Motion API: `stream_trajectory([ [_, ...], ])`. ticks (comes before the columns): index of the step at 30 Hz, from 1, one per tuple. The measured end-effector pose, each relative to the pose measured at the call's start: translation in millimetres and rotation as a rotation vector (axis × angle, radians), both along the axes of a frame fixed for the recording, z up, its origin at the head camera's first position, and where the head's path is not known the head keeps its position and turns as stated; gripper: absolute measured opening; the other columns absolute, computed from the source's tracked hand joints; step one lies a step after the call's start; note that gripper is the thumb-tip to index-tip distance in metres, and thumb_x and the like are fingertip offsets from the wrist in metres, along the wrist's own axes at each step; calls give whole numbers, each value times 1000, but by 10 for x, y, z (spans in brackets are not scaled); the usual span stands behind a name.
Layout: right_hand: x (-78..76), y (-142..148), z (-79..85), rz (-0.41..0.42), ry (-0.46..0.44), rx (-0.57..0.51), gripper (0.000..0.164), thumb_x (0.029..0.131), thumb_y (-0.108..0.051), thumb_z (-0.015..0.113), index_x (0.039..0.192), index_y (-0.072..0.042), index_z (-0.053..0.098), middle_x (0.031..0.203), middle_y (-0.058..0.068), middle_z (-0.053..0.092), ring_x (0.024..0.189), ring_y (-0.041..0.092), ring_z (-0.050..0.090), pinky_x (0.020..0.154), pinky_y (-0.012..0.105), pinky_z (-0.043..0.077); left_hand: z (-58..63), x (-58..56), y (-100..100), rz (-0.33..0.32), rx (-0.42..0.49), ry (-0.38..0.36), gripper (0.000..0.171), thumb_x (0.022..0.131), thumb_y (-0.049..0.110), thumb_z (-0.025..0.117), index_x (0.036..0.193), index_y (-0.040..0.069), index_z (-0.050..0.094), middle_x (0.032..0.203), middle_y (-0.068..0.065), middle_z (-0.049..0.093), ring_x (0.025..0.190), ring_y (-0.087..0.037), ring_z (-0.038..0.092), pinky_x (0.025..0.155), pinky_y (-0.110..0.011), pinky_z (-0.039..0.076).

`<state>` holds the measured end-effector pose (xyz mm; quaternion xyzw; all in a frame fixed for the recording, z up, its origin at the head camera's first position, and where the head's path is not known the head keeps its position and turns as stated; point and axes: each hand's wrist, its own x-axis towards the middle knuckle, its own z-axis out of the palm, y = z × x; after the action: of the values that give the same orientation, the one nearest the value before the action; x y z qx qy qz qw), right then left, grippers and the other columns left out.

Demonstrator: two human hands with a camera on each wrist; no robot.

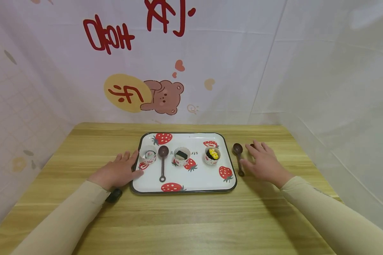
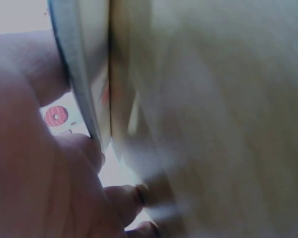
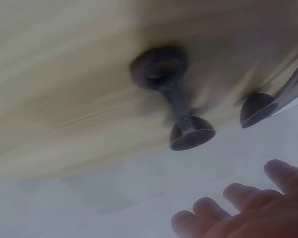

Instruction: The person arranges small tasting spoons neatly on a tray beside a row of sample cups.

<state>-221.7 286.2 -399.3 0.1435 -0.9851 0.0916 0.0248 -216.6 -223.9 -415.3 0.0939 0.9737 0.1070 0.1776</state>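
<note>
My left hand (image 1: 119,171) rests at the left rim of a white strawberry-print tray (image 1: 191,182), its fingers fairly straight and the thumb over the edge. On the tray stand three small paper cups: one with a sushi roll (image 1: 150,154), one with black-and-white sushi (image 1: 181,155), one with yellow-topped sushi (image 1: 213,153). A brown spoon (image 1: 163,152) lies between the left two cups. My right hand (image 1: 264,163) is spread, holding nothing, above a spoon (image 3: 191,134) that it mostly hides in the head view. Another brown spoon (image 1: 238,149) lies beside the tray's right edge.
The wooden table (image 1: 185,223) ends at a white printed cloth (image 1: 217,49) behind, and similar cloth hangs at both sides. A small black object (image 1: 114,196) shows below my left wrist.
</note>
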Motion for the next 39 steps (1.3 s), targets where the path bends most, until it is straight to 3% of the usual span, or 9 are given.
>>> stream_trajectory([
  [19, 37, 254, -80, -20, -36, 79, 66, 104, -34, 62, 157, 2, 44, 159, 44, 32, 149, 63, 31, 121, 71, 24, 8, 19, 8, 2, 9, 1, 98, 102, 65, 52, 168, 1, 18, 169, -39, 15, 153, -66, 14, 118, -77, 27],
  [39, 96, 506, -129, 10, -48, 185, 60, 103, -25, 65, 148, 12, 49, 146, 46, 48, 142, 58, 46, 115, 65, 39, 26, 28, 16, -3, 8, 2, 98, 102, 64, 52, 167, 1, 17, 169, -39, 13, 153, -66, 13, 119, -76, 27],
])
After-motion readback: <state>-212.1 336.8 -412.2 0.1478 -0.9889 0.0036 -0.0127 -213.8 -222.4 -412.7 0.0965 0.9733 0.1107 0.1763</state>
